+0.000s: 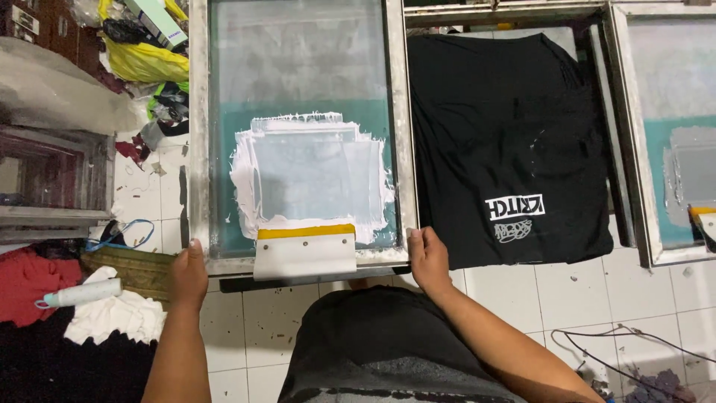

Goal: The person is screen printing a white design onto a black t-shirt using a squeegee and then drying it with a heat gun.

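- Left hand: fingers curled over the near-left corner of the printing frame.
- Right hand: fingers gripping its near-right corner.
- Squeegee: resting on the frame's near edge, between both hands.
- Black shirt: flat, just right of the frame.

A white-and-green box lies at the top left above a yellow plastic bag, with a white tube lower left.

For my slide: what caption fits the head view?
Both hands grip a white-inked screen-printing frame beside a black T-shirt.
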